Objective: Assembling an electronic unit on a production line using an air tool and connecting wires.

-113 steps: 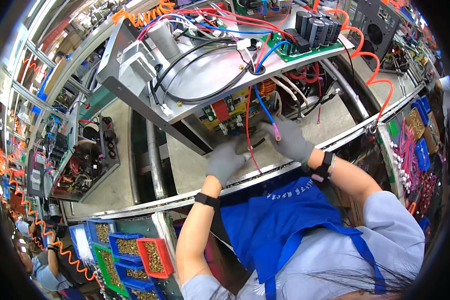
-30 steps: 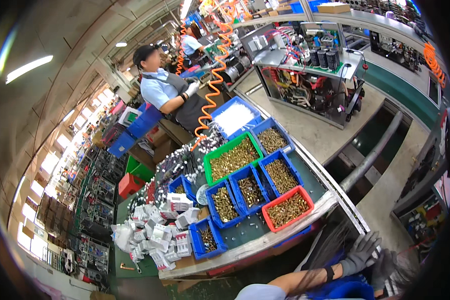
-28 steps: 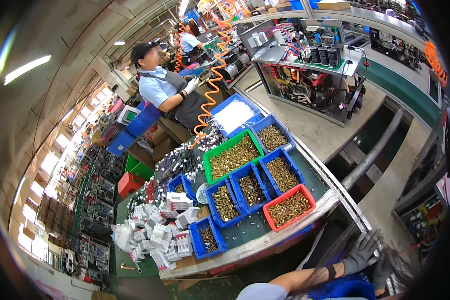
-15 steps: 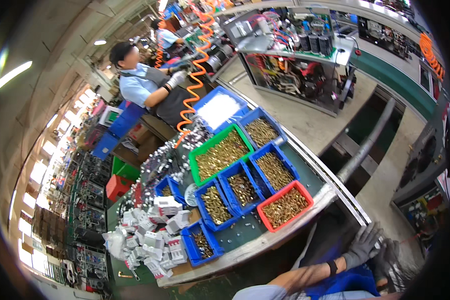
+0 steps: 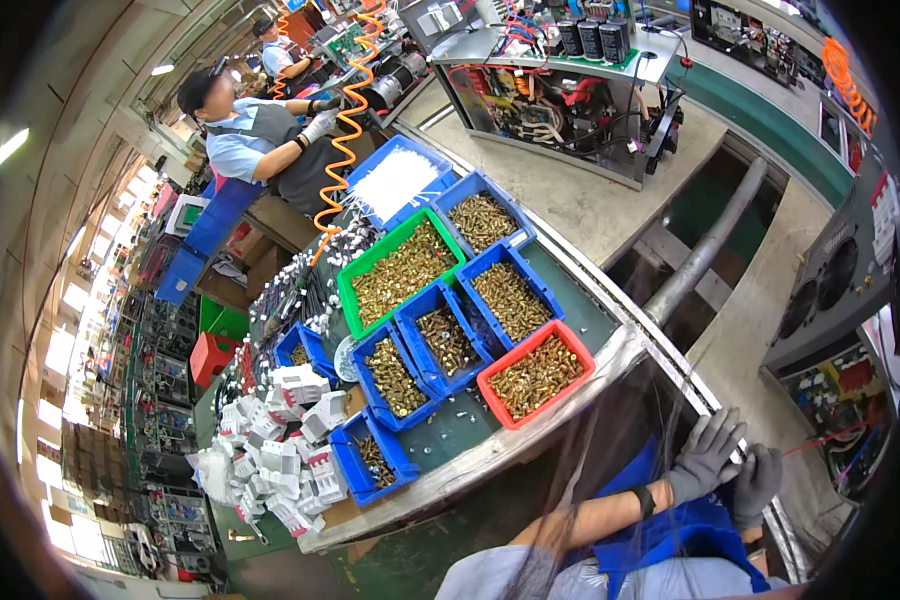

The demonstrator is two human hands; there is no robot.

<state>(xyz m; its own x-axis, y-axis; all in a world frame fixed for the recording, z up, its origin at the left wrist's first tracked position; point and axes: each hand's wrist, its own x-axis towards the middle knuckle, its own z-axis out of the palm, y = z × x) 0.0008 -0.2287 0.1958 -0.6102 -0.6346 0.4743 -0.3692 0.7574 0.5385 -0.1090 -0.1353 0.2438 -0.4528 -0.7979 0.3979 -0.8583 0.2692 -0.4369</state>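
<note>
My left hand (image 5: 708, 458), in a grey glove, lies over the metal rail (image 5: 692, 398) at the lower right, its fingers stretched out. Right beside it is my right hand (image 5: 758, 487), also gloved, with its fingers bent and partly hidden. Whether it holds anything cannot be made out. A black band (image 5: 646, 501) circles my left wrist. The nearest container is a red bin (image 5: 490, 398) of brass-coloured fasteners, up and left of my hands on the workbench (image 5: 607, 357).
Blue bins (image 5: 410, 408) and a green bin (image 5: 344, 290) hold more small fasteners. White plastic housings (image 5: 275, 465) are heaped at left. A person (image 5: 260, 135) stands beyond the bench near a coiled orange hose (image 5: 338, 170). Open electrical cabinets (image 5: 545, 125) and a grey machine (image 5: 830, 290) stand right.
The view has shifted, so the bench and bins sit further left and higher. My right hand, blurred earlier, now shows more clearly beside the left at the rail.
</note>
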